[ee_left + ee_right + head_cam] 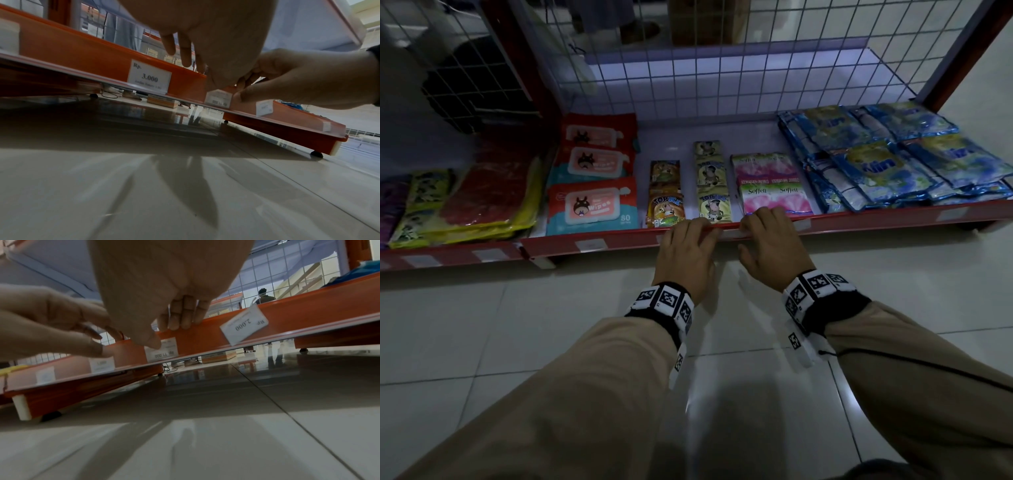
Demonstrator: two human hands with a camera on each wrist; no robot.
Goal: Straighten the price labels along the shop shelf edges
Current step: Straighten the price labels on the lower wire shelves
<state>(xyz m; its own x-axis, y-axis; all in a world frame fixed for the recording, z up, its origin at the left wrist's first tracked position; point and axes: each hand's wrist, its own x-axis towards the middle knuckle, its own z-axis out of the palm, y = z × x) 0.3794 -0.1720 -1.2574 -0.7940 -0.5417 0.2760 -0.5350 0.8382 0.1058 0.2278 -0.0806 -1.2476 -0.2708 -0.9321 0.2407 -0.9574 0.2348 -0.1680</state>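
Observation:
A red shelf edge (626,240) runs along the lowest shelf, with white price labels in its clear strip. Both hands are on it, close together. An upside-down label reading 11.000 (161,351) sits between them (732,234). My right hand (770,240) hooks its fingers (183,318) over the top of the edge, and its thumb presses on that label. My left hand (690,246) grips the edge just left of the label, fingers (185,52) over the top. To the right, a 2.000 label (243,326) hangs tilted and upside down. A 3.000 label (149,78) stands upright to the left.
Wipes packs (594,205), drink sachets (666,210), pink tissue packs (775,198) and blue sachets (887,164) lie on the shelf behind the edge. A wire grid (722,68) backs it. Pale tiled floor (551,325) lies in front. More labels (590,245) sit further left.

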